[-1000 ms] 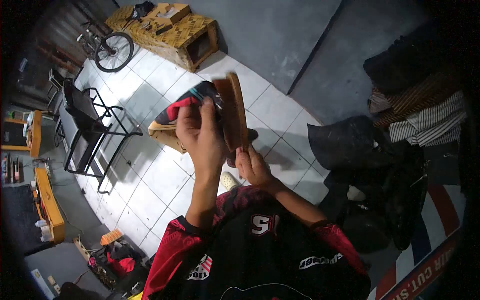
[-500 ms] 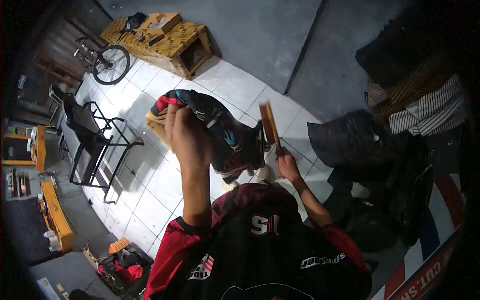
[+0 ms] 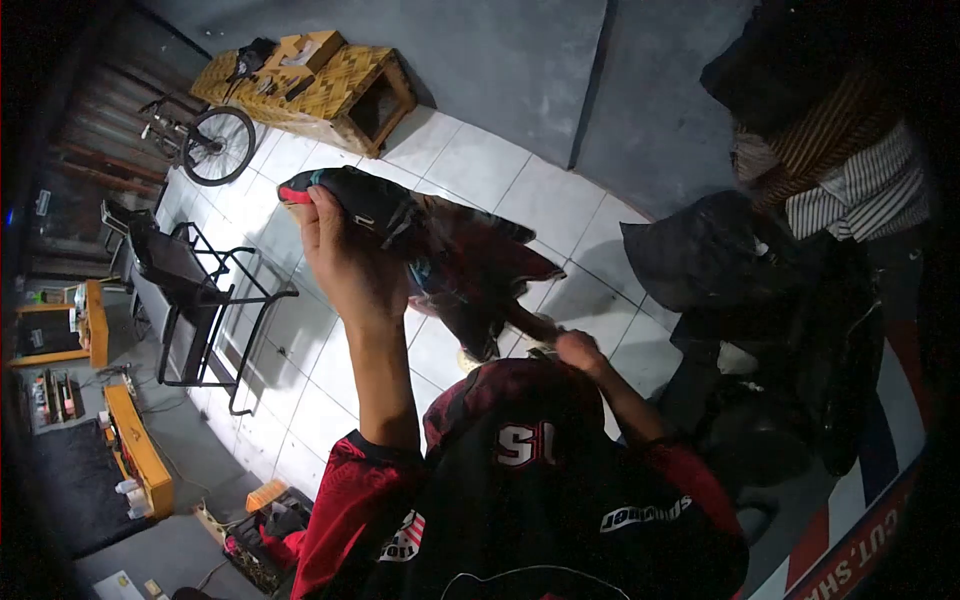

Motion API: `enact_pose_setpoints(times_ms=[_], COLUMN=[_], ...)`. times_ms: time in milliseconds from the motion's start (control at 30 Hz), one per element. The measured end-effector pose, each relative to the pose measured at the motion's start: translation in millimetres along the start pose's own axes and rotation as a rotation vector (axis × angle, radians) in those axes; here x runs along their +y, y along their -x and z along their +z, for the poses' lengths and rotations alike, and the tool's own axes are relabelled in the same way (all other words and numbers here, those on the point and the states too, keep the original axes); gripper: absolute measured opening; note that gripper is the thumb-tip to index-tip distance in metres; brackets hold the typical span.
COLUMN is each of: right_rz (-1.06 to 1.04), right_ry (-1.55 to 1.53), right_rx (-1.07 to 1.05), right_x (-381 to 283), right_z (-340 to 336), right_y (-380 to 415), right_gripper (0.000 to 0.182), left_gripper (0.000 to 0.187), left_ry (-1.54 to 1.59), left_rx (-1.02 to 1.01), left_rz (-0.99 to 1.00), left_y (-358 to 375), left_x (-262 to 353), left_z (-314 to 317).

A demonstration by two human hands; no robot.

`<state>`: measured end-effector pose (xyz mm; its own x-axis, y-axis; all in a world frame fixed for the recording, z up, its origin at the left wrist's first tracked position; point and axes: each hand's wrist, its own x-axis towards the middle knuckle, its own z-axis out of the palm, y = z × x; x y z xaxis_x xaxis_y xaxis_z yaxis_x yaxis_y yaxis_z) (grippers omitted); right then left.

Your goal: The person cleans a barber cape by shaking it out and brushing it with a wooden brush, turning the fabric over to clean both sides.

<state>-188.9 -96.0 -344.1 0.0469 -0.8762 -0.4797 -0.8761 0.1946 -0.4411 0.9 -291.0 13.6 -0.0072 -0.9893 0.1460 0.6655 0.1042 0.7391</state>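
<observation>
A dark, crumpled cloth (image 3: 465, 240) with red and teal patches and some light lettering hangs in front of me above the tiled floor. My left hand (image 3: 352, 258) is closed around its upper left end, the thumb along the red edge. Lower right, the fingers of my right hand (image 3: 580, 352) wrap the handle of a wooden brush (image 3: 532, 323). The far end of this brush is behind or against the cloth, so its bristles are hidden. The cloth's free edges look blurred and flare to the right.
A black metal-framed chair (image 3: 185, 290) stands at left. Beyond it are a bicycle wheel (image 3: 218, 147) and a low table (image 3: 335, 95) with a woven-pattern cover and a cardboard box (image 3: 305, 50). A large black bag (image 3: 700, 262) and striped fabric (image 3: 850, 195) are at right.
The brush has swung left and down from beside the cloth to behind or against it. The cloth has spread and flared right, and my left hand has shifted slightly left.
</observation>
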Motion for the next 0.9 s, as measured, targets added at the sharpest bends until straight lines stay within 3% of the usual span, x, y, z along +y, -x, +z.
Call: enact_pose_setpoints(times_ms=[67, 133, 167, 200, 233, 267, 300, 333, 367, 400, 467, 600, 667, 700, 733, 767, 800, 900], right_rz=[-0.116, 0.324, 0.234, 0.306, 0.258, 0.102, -0.158, -0.039, -0.125, -0.199, -0.309, -0.400, -0.531, -0.450, -0.184, -0.093, -0.017, 0.208], right_ry=[0.252, -0.065, -0.031, -0.311, -0.383, -0.507, -0.703, -0.925, -1.058, -1.191, -1.006, -0.468, -0.133, -0.261, -0.231, -0.243, -0.188, -0.049], right_rx=[-0.280, -0.035, 0.045, 0.056, 0.268, 0.421, 0.702, 0.501, 0.420, 0.327, 0.481, 0.865, 0.746, 0.493, 0.347, 0.210, 0.100, -0.040], right_x=[17, 19, 23, 7, -4, -37, -56, -91, -117, -143, -153, -117, -62, -18, 5, 27, 50, 107], right_z=[-25, -16, -16, -38, -43, -81, -87, -126, -155, -183, -165, -93, -45, -1, 17, 33, 47, 81], right_y=[16, 24, 22, 19, 12, 18, 11, 19, 30, 42, 30, -13, -34, -41, -32, -19, -11, -13], right_gripper=[0.025, 0.028, 0.031, 0.031, 0.029, 0.028, 0.030, 0.030, 0.025, 0.022, 0.023, 0.028, 0.040, 0.042, 0.040, 0.040, 0.036, 0.025], left_gripper=[0.021, 0.027, 0.029, 0.031, 0.033, 0.033, 0.034, 0.034, 0.035, 0.036, 0.037, 0.039, 0.042, 0.041, 0.041, 0.040, 0.026, 0.024], left_ry=[-0.069, -0.241, -0.312, -0.382, -0.497, -0.559, -0.620, -0.682, -0.683, -0.673, -0.813, -0.712, -0.603, -0.518, -0.435, -0.362, -0.273, -0.388], left_rx=[-0.033, 0.030, 0.075, 0.117, 0.158, 0.110, 0.063, 0.015, 0.031, -0.079, -0.176, -0.088, 0.001, 0.056, 0.110, -0.007, -0.059, 0.117], left_rz=[-0.007, -0.050, -0.095, -0.140, -0.172, -0.152, -0.130, -0.107, -0.146, -0.161, -0.074, -0.081, 0.005, 0.063, 0.119, 0.156, 0.166, 0.145], left_y=[-2, 0, 3, 6, 11, 14, 17, 19, 26, 29, 32, 31, 22, 16, 11, 7, 6, 9], left_x=[6, -1, -4, -7, -11, -17, -23, -29, -30, -33, -40, -19, -5, 1, 7, 14, 20, 18], left_z=[-2, -12, -13, -11, -7, -6, -7, -6, 5, 6, 11, 37, 34, 31, 26, 17, 23, 19])
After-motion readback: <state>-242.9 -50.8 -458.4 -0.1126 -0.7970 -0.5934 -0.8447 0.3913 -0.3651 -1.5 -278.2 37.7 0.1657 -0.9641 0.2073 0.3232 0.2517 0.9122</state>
